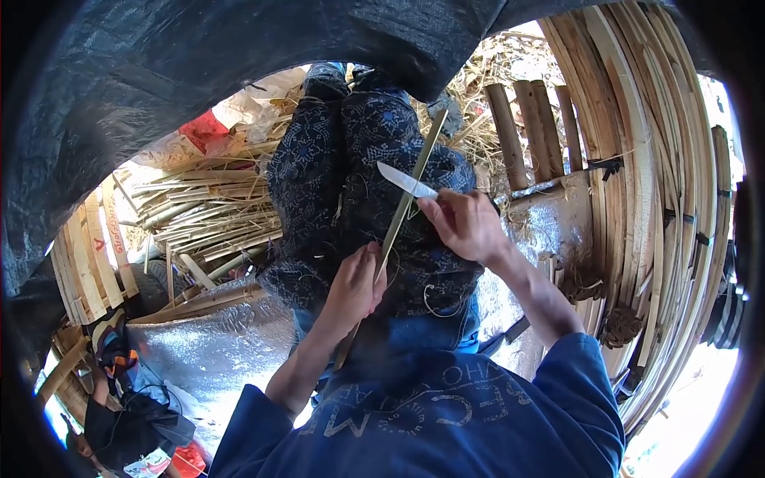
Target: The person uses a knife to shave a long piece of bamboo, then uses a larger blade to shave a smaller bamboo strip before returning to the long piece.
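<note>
My left hand (358,285) is closed around a long, thin strip that looks like split bamboo (401,209). The strip slants up and to the right, above a dark patterned cloth (307,167) spread over my legs. In my right hand (466,225) is a knife (405,180), its pale blade lying across the strip and pointing up and to the left. Most of the knife's handle is hidden inside my fingers. Thin curled shavings (438,301) rest on the cloth just below the right hand.
Split strips (211,203) lie heaped at the left. Long wooden slats (637,183) stand bundled along the right side, beside short brown poles (535,131). A dark plastic sheet (159,88) hangs across the top. Silvery foil sheeting (215,350) covers the ground.
</note>
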Demonstrator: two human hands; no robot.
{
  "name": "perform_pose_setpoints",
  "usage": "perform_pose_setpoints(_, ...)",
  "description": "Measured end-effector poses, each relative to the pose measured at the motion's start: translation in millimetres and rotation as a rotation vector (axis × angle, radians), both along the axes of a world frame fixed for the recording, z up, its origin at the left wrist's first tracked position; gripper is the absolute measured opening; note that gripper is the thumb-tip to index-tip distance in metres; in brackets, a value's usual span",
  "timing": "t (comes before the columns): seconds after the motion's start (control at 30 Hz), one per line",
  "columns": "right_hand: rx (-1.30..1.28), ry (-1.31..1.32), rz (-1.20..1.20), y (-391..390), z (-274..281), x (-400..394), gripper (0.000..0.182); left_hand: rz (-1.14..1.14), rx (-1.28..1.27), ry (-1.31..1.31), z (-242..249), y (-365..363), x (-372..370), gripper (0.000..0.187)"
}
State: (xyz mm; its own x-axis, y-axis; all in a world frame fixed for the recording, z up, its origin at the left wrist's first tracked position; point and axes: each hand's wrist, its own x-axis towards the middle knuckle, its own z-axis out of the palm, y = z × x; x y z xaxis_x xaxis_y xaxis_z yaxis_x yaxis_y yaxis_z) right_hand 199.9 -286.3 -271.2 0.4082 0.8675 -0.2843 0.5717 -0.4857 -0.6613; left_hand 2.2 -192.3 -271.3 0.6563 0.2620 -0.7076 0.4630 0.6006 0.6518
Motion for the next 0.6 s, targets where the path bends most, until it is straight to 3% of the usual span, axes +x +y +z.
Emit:
perform_pose_setpoints(0.07,0.055,0.030,0.083,-6,-1,-27,0.048,0.001,-0.007,-0.054,-13,-6,-5,0.034)
perform_pose_setpoints(0.1,0.037,-0.040,0.261,-10,3,-40,0.048,-0.079,0.451,-0.105,-33,-13,-13,0.033)
perform_pose_setpoints(0.13,0.148,-0.009,0.261,-15,2,-45,0.049,-0.165,0.907,-0.154,-47,-19,-21,0.033)
perform_pose_setpoints(0.2,0.057,-0.037,0.048,-8,5,-16,0.050,-0.211,0.803,-0.076,-62,-20,-36,0.033)
perform_pose_setpoints(0.23,-0.157,0.026,-0.031,-2,5,9,0.051,-0.251,0.694,0.007,-64,-21,-41,0.033)
perform_pose_setpoints(0.27,-0.153,0.086,-0.070,0,5,12,0.053,-0.257,0.692,0.004,-54,-20,-35,0.033)
perform_pose_setpoints(0.33,-0.071,0.035,0.245,-10,15,-20,0.053,-0.213,1.348,-0.225,-27,-15,-12,0.033)
perform_pose_setpoints(0.37,0.005,0.051,0.379,-17,8,-40,0.053,-0.211,1.345,-0.222,-33,-17,-19,0.033)
perform_pose_setpoints(0.4,-0.035,0.033,0.396,-16,13,-40,0.052,-0.239,1.028,-0.131,-42,-18,-33,0.034)
perform_pose_setpoints(0.43,-0.033,-0.003,0.241,-13,9,-25,0.052,-0.259,0.716,-0.046,-52,-18,-41,0.034)
perform_pose_setpoints(0.5,-0.047,0.020,-0.006,-3,-6,34,0.048,-0.205,0.697,-0.062,-33,-17,-29,0.035)
perform_pose_setpoints(0.53,-0.241,0.034,-0.005,-2,-8,37,0.052,-0.152,0.674,-0.077,-26,-17,-25,0.036)
perform_pose_setpoints(0.6,-0.033,-0.065,0.168,-8,8,-14,0.053,-0.167,0.818,-0.133,-52,-25,-38,0.037)
